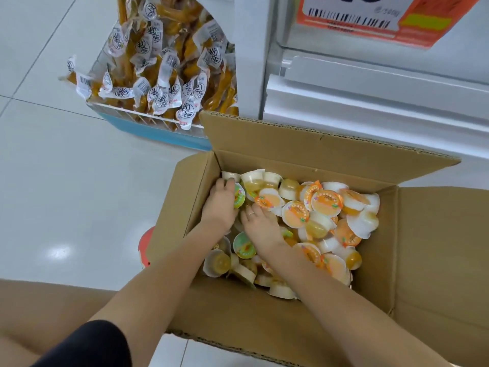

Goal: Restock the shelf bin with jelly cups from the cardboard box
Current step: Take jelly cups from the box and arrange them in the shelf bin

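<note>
Both hands, left hand [221,207] & right hand [260,223], curl on jelly cups [296,214] in cardboard box [291,152]; gathering step, next lift to bin.

Both hands' fingertips are buried among jelly cups [296,213]; grip unclear.

A shop aisle: at one o'clock a white shelf unit [370,83] bears an orange barcoded price tag [370,17], and at eleven o'clock a clear display bin [148,120] brims with packaged snack sticks [164,64] above glossy floor tiles [53,154].
</note>
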Motion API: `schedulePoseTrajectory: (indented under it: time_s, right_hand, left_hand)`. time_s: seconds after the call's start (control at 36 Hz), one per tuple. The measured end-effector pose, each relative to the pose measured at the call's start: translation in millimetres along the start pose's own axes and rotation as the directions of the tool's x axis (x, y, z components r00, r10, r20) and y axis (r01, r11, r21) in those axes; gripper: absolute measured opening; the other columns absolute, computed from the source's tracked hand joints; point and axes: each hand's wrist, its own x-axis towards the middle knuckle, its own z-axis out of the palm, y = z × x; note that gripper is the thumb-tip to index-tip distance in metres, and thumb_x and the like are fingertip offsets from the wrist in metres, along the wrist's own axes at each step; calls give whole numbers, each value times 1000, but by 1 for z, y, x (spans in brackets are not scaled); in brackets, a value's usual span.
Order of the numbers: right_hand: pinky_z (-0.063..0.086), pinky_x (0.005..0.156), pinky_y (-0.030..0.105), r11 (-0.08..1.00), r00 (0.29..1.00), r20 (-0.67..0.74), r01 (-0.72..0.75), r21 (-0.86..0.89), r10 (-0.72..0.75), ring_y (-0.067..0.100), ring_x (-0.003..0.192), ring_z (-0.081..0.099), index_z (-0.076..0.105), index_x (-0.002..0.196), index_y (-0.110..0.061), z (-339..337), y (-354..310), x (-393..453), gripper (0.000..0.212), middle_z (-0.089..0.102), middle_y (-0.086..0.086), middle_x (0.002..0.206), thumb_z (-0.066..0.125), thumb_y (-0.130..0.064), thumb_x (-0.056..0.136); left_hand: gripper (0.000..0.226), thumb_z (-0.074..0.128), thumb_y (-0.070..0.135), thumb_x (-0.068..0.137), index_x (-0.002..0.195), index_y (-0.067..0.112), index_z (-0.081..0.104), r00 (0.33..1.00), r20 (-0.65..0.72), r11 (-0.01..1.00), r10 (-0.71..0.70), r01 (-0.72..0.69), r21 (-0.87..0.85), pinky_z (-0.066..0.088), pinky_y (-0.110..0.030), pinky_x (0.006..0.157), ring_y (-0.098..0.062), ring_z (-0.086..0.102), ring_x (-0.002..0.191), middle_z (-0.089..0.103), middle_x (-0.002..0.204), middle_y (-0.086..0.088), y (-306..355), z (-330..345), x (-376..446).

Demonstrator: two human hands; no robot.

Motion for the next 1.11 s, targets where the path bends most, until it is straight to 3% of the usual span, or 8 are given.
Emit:
schedulePoseTrajectory:
  time_s: [0.19, 0.31, 0.42, 0.5, 0.58, 0.69, 0.83, 1.11]
  right_hand:
    - [41, 94, 33, 961, 990, 118, 39, 274, -73, 27, 116, 49, 56, 115, -3, -24, 15, -15, 46, 57, 12, 117, 72, -14, 74]
    - [42, 88, 25, 707, 977, 151, -213, 675, 151, 18, 116, 49, 56, 122, -14, -53, 33, -39, 50, 58, 3, 119, 71, -28, 76]
    - [45, 68, 13, 80, 786, 402, -491, 867, 469, 6, 83, 59, 62, 95, -16, -105, 57, -55, 22, 65, -2, 92, 71, -29, 80]
    - [56, 86, 33, -615, 727, 651, -416, 670, 219, 21, 99, 65, 61, 107, -5, -147, 81, -69, 28, 64, 14, 108, 66, -23, 86]
    - [57, 81, 41, -798, 773, 624, -304, 521, 113, 31, 100, 64, 59, 105, -3, -195, 98, -92, 22, 64, 20, 102, 62, -16, 88]
    - [58, 78, 41, -789, 866, 496, -262, 555, 61, 37, 101, 65, 59, 117, -2, -256, 114, -120, 40, 65, 22, 113, 61, -18, 81]
    - [53, 89, 35, -726, 951, 203, 32, 686, 234, 33, 111, 63, 55, 111, -15, -301, 122, -154, 79, 64, 16, 121, 93, -15, 41]
    - [52, 64, 19, -57, 917, -168, 201, 978, 361, 12, 79, 68, 46, 106, -16, -342, 95, -174, 49, 72, -3, 91, 74, -11, 65]
  left_hand:
    - [59, 65, 17, 80, 130, 6, 35, 998, 49, 998, -46, 44, 43, 39, -37, 96, -32, 44, 116, 36, 130, -15, 9, -8, 0]
    - [59, 73, 31, 70, 118, 6, 51, 988, 98, 993, -115, 117, -11, 44, -39, 93, -34, 46, 110, 40, 122, -17, 26, -38, -7]
    - [48, 80, 34, 57, 94, 12, 59, 991, 119, 982, -66, 86, -168, 45, -30, 69, -26, 52, 100, 54, 108, -14, 43, -82, -16]
    - [64, 81, 29, 63, 120, 15, 55, 994, 95, 975, 46, -24, -220, 39, -24, 65, -16, 55, 92, 60, 115, -6, 57, -124, -33]
    - [72, 79, 19, 67, 131, 17, 47, 977, 126, 939, 172, -124, -321, 52, -33, 73, -19, 58, 101, 54, 124, -4, 76, -169, -62]
    - [64, 77, 4, 67, 125, 21, 53, 943, 133, 822, 305, -190, -537, 54, -45, 83, -24, 63, 102, 58, 121, -1, 96, -216, -111]
    - [59, 80, -5, 65, 113, 24, 62, 910, -28, 651, 415, -318, -689, 55, -26, 78, -9, 66, 93, 69, 102, 6, 114, -248, -158]
    - [63, 90, 23, 44, 101, 15, 66, 874, -265, 482, 407, -452, -751, 54, -44, 88, -18, 68, 94, 72, 99, -2, 145, -249, -168]
